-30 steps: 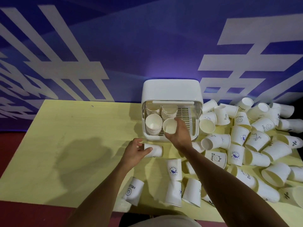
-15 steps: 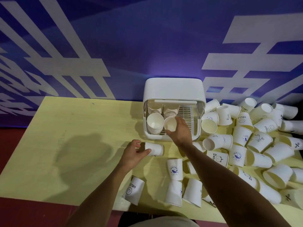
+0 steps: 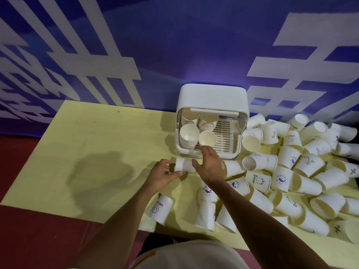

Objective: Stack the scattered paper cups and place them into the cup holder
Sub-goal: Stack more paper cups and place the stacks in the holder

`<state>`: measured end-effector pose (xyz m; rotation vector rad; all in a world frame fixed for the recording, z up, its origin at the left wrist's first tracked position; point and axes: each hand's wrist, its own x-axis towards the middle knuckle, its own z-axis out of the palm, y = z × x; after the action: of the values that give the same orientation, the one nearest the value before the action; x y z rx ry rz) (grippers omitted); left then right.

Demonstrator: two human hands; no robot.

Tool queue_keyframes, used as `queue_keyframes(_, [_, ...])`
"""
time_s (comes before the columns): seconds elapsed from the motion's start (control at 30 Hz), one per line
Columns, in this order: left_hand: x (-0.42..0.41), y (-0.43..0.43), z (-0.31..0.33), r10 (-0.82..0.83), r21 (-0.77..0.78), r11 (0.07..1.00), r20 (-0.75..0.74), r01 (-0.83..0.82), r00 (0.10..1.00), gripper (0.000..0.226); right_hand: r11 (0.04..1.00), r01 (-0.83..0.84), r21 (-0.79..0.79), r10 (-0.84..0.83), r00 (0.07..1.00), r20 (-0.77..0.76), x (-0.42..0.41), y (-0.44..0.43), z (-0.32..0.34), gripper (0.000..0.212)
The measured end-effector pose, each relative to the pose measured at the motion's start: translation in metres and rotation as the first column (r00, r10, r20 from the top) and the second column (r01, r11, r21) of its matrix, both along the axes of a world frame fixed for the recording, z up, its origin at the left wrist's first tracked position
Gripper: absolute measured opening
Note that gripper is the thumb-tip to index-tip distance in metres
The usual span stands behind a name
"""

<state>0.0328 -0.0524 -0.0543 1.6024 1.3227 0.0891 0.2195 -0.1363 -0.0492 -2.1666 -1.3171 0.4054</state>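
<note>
- Cup [image 3: 184,166] lay on its side on the table [image 3: 97,152], just before the holder [image 3: 212,98], pinched between the thumb and curled fingers of the left hand [image 3: 165,176].
- Right hand [image 3: 209,165] hung over the cup's right end, fingers straight and spread, grasping nothing; whether its thumb touched the cup was hard to tell.
- Fingertips [image 3: 208,150] of that hand reached the holder's front edge, just below a lone cup [image 3: 207,139] standing mouth-up inside beside the stacks [image 3: 189,135].
- Loose cups [image 3: 287,158] lay heaped on the table's right side.
</note>
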Motion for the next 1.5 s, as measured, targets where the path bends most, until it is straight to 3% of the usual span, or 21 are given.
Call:
queue_keyframes(0.13, [-0.012,-0.01,0.002,-0.015,-0.026,1.0,-0.026,0.015,1.0,0.072,0.988,-0.132,-0.08,0.132,0.991,0.0,-0.013,-0.006,-0.007,0.055])
queue_keyframes(0.5, [-0.053,-0.045,-0.006,-0.004,-0.084,0.996,-0.08,-0.003,0.997,0.072,0.954,-0.227,-0.197,0.236,0.971,0.024,-0.033,-0.005,-0.015,0.059])
queue_keyframes(0.73, [-0.065,-0.058,-0.011,0.006,-0.113,0.993,-0.105,-0.018,0.994,0.085,0.87,-0.292,-0.398,0.352,0.932,0.085,-0.034,0.001,-0.021,0.086])
queue_keyframes(1.03, [-0.079,-0.066,-0.025,-0.021,-0.147,0.989,-0.129,0.002,0.991,0.087,0.858,-0.292,-0.424,0.381,0.913,0.143,-0.035,0.015,-0.03,0.08])
queue_keyframes(1.23, [-0.079,-0.066,-0.033,-0.017,-0.172,0.985,-0.131,-0.005,0.991,0.078,0.856,-0.279,-0.435,0.371,0.917,0.144,-0.041,0.015,-0.039,0.062])
queue_keyframes(1.4, [-0.076,-0.06,-0.031,-0.019,-0.14,0.99,-0.109,0.004,0.994,0.066,0.87,-0.301,-0.39,0.35,0.935,0.059,-0.044,0.012,-0.043,0.059])
queue_keyframes(1.5, [-0.071,-0.052,-0.026,0.003,-0.083,0.996,-0.104,-0.011,0.995,0.057,0.904,-0.296,-0.308,0.275,0.955,-0.111,-0.042,0.012,-0.037,0.058])
